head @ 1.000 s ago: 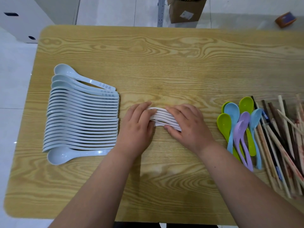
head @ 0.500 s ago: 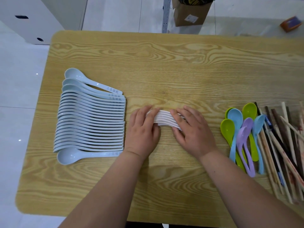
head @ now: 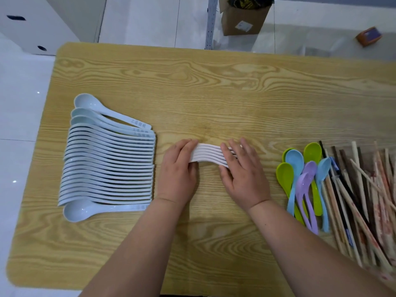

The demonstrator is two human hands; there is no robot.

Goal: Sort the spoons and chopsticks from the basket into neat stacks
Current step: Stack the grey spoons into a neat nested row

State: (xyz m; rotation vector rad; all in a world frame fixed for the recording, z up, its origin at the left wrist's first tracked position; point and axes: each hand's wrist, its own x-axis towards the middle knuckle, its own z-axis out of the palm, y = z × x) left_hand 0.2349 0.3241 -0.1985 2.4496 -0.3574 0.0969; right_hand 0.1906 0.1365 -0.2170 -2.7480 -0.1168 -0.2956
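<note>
A small stack of white spoons lies on its side at the middle of the wooden table. My left hand grips the stack's left end and my right hand grips its right end, hiding both ends. At the left lies a long neat row of pale blue spoons. To the right sit several coloured plastic spoons in green, blue and purple. Beside them, at the right edge, is a loose pile of chopsticks.
A cardboard box stands on the floor behind the table, next to a metal shelf post. A white cabinet is at the far left. A small orange object lies on the floor at the far right.
Both hands keep their hold on the white spoon stack and have squeezed it slightly. The camera view has shifted, so the table sits lower and further right in the frame.
</note>
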